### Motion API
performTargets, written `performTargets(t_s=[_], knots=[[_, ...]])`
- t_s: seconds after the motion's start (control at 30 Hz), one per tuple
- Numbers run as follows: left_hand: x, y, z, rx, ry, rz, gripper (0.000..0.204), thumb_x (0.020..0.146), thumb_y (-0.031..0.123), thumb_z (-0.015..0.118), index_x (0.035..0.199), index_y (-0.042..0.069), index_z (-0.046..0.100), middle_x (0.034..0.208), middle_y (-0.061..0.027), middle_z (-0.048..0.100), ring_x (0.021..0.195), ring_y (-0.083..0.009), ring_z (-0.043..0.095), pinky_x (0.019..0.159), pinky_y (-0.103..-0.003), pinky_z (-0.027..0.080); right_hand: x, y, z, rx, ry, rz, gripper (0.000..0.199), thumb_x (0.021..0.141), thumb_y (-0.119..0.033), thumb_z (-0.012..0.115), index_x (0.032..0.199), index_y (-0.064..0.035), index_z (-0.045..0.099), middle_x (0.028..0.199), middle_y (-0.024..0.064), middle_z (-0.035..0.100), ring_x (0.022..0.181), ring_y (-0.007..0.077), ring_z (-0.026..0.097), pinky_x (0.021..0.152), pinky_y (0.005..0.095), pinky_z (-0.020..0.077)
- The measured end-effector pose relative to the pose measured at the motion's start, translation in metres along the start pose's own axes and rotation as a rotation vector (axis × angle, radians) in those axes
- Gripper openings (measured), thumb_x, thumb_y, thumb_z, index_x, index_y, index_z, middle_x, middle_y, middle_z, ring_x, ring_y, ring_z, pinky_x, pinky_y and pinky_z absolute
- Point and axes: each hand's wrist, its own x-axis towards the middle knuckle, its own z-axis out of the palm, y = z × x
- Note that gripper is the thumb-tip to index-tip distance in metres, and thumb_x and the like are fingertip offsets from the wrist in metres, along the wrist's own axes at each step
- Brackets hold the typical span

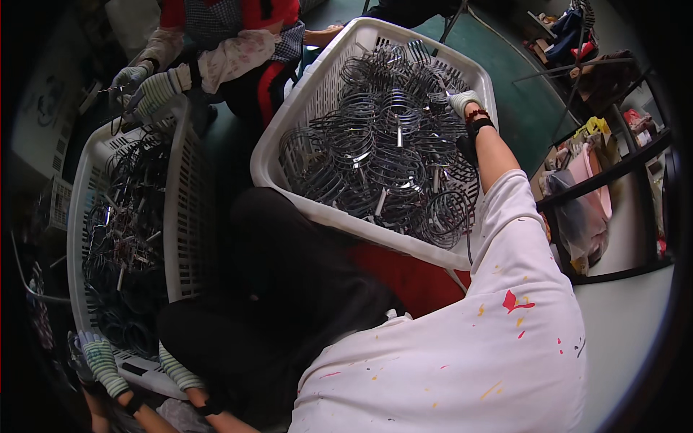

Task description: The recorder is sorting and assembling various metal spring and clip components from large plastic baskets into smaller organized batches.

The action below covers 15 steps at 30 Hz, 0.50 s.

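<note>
Wire rings (pixel 382 155) fill white basket (pixel 289 137); right hand (pixel 464 102) outstretched, gloved, grip unclear; left hand unseen.

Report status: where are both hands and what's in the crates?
Right hand gloved, reaching into the white crate of dark wire rings; grip unclear. Left hand not seen for certain. Second crate at left; co-worker's gloved hands above it.

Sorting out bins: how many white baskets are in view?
2. One basket top centre, full of metal rings, right hand reaching in. Another at left, holding darker rings. Others may be hidden.
</note>
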Motion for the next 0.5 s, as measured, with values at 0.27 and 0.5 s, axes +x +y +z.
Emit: performTargets(t_s=[0.27,0.5], knots=[[-0.038,0.032,0.047,1.298,-0.261,0.390,0.030,0.108,0.012,0.038,0.117,-0.002,0.062,0.113,-0.0071,0.070,0.096,-0.0161,0.066,0.086,-0.027,0.054,0.034,0.001,0.025,-0.451,-0.018,0.002,0.056,0.101,-0.048,0.050,0.142,-0.0108,0.057,0.154,0.0136,0.049,0.141,0.0367,0.047,0.116,0.0502,0.0386],[0.000,-0.002,0.012,0.015,-0.041,-0.021,0.034,0.110,0.016,0.035,0.121,-0.002,0.062,0.119,-0.0077,0.069,0.105,-0.0171,0.066,0.094,-0.027,0.052,0.019,0.015,0.024,-0.053,-0.114,0.088,0.058,0.101,-0.052,0.047,0.135,-0.0084,0.063,0.147,0.0157,0.056,0.137,0.0364,0.052,0.112,0.0520,0.0416]])
